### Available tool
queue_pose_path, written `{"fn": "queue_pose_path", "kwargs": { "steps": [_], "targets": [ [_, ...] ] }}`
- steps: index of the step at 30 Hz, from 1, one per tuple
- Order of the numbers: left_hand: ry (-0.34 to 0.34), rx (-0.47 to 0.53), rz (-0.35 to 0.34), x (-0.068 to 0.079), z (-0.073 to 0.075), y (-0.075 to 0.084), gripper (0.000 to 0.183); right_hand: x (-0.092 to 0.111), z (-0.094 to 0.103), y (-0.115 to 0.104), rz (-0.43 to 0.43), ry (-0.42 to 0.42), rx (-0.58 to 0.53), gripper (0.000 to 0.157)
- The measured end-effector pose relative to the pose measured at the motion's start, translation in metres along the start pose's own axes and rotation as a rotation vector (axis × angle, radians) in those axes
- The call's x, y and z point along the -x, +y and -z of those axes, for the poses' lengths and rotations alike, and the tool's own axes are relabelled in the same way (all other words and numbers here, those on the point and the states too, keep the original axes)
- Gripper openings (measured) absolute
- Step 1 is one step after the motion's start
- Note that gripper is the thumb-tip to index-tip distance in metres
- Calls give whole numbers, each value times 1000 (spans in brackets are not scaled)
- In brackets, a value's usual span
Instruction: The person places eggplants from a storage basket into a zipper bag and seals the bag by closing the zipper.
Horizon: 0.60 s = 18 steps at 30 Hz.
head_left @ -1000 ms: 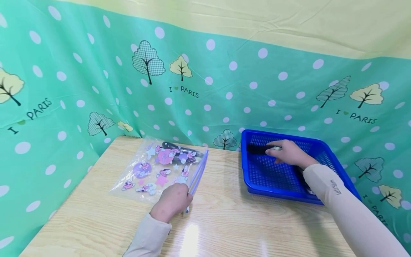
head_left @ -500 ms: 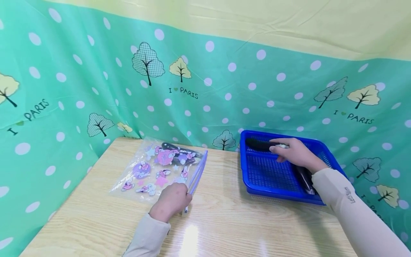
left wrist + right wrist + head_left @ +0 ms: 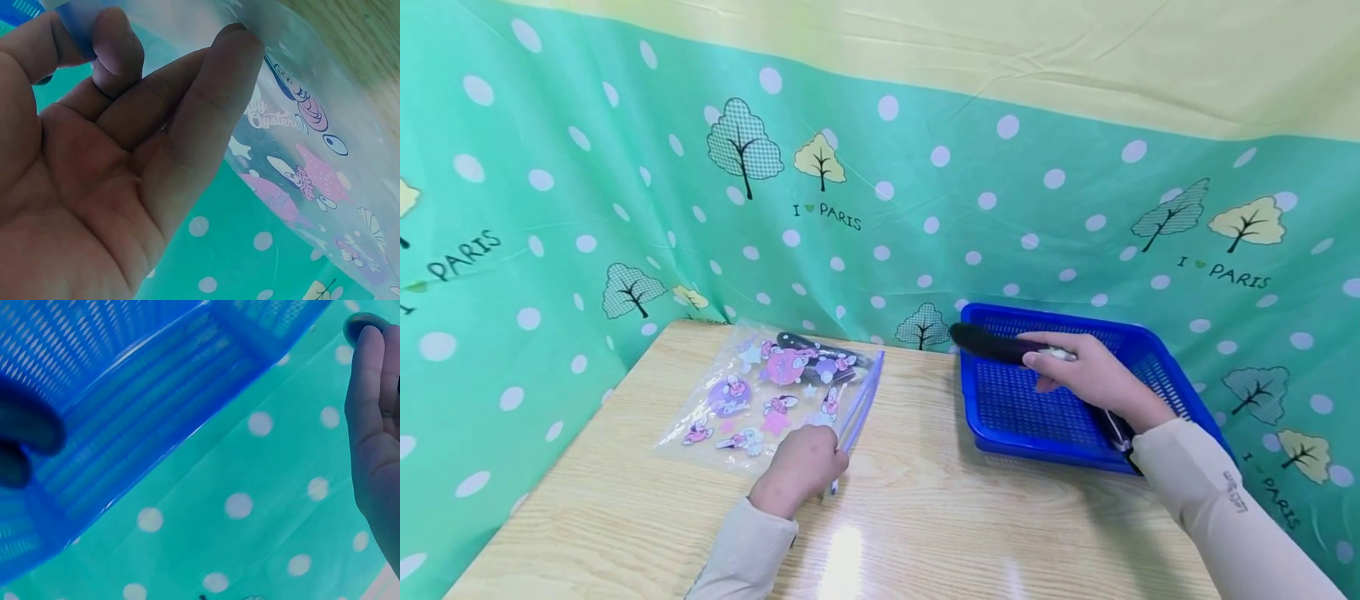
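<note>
Polka-dot cloth (image 3: 970, 225) hangs behind; remotely, I see the right hand (image 3: 1097, 377) grip a dark object (image 3: 988, 343) over the blue basket (image 3: 1037, 445) — best lifted well clear — the left hand (image 3: 799, 472) pinching the bag (image 3: 760, 408) (no tugging).

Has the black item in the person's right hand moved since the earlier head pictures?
Yes, leftward: in the head view, the black item now reaches past the left rim of the blue basket; earlier its tip showed inside.

curtained-off corner, room type unclear: dotted tree-print fabric (image 3: 977, 225) behind and beside wood-grain table (image 3: 925, 517).
</note>
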<state>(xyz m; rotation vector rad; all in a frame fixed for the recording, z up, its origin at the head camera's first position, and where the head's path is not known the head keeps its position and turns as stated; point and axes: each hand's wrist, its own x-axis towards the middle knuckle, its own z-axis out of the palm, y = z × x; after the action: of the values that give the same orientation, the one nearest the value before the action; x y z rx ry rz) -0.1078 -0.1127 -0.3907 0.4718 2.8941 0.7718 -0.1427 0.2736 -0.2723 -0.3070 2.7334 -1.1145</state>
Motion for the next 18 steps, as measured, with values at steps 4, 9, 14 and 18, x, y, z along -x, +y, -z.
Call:
{"fn": "queue_pose_path", "kwargs": {
  "steps": [4, 9, 14, 18],
  "targets": [
    [-2, -17, -13, 0, 0, 0, 20, 9, -17, -10, 33, -35, -76, 50],
    [-7, -2, 4, 0, 0, 0, 18, 16, -51, -23, 72, -115, -197, 46],
    [-28, 20, 31, 0, 2, 1, 18, 21, -92, -36, 50, -169, -220, 50],
    [-25, 8, 29, 0, 3, 3, 21, 20, -119, -41, 43, -191, -255, 51]
  ]
}}
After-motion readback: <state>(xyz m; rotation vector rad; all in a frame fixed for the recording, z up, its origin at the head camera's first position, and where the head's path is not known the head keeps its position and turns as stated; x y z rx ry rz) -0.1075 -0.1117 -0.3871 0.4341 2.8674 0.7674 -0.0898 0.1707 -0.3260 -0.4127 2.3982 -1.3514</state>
